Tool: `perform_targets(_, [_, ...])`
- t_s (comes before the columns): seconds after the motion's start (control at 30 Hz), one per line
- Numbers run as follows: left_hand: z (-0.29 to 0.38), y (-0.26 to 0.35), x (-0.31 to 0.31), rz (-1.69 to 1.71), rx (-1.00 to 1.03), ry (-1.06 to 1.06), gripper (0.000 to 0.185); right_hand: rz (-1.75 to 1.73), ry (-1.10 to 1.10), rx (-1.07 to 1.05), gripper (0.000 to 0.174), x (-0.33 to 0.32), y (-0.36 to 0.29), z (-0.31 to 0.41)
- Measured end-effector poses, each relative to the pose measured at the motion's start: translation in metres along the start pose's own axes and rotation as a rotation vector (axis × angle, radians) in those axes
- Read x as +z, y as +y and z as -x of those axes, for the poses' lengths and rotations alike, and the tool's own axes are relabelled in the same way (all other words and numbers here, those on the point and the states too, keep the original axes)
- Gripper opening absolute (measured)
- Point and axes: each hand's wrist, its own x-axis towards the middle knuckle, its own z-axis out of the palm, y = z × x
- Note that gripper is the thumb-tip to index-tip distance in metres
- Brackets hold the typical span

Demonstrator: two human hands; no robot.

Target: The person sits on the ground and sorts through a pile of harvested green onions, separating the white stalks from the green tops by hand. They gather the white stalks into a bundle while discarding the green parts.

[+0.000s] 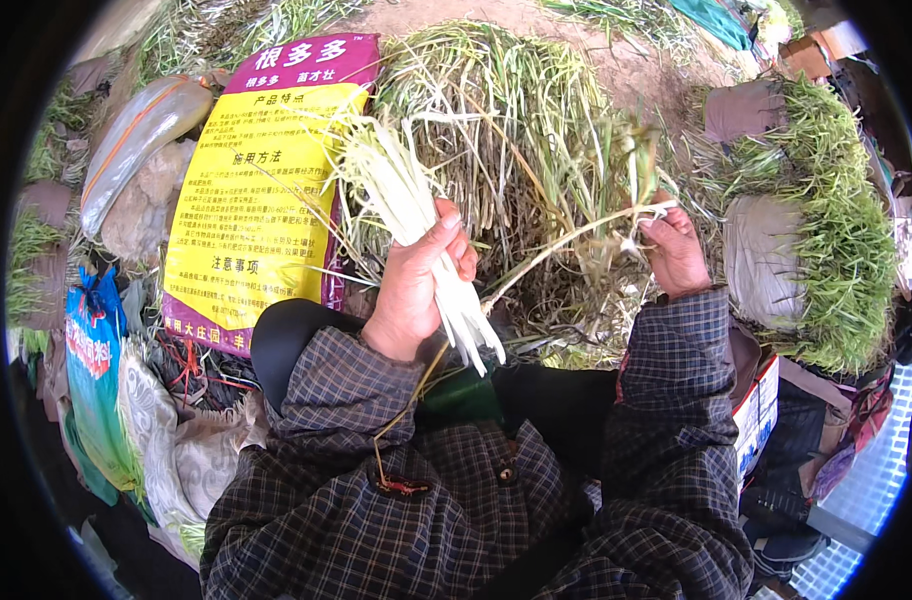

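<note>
My left hand [414, 289] grips a bunch of pale, blanched stems [388, 180], probably blanched chives. Their evenly aligned white ends point down toward my lap, and thin strands splay out at the top. Between the fingertips of my right hand [675, 251] is a dry, straw-coloured stalk [568, 238] with withered leaf bits. It slants down to the left toward the bunch; whether it touches the bunch I cannot tell. Beyond both hands lies a large heap of loose green and yellowed leafy stems [493, 142].
Left of the heap lies a yellow and purple printed sack [264, 187]. A clear plastic bag [144, 142], a blue-green bag [95, 375] and a pale woven sack [200, 450] are farther left. On the right, wrapped bundles of green leaves [838, 240] are stacked.
</note>
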Motion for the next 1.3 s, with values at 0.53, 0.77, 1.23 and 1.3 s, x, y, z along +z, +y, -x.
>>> perform_targets(0.53, [-0.018, -0.023, -0.006, -0.459, -0.094, 0.022, 0.02, 0.637, -0.451, 0.061, 0.017, 0.062, 0.024, 0.025])
perform_targets(0.77, [-0.016, -0.04, -0.01, -0.366, -0.144, -0.028, 0.023, 0.114, -0.262, 0.163, 0.022, 0.065, 0.043, 0.031])
perform_targets(1.23, [-0.012, -0.045, -0.004, -0.373, 0.082, 0.163, 0.026, 0.387, -0.015, 0.088, 0.008, 0.058, 0.057, 0.026])
perform_targets(1.3, [-0.015, -0.04, -0.007, -0.27, 0.162, 0.234, 0.025, 0.275, 0.288, 0.042, 0.009, 0.038, 0.052, 0.015])
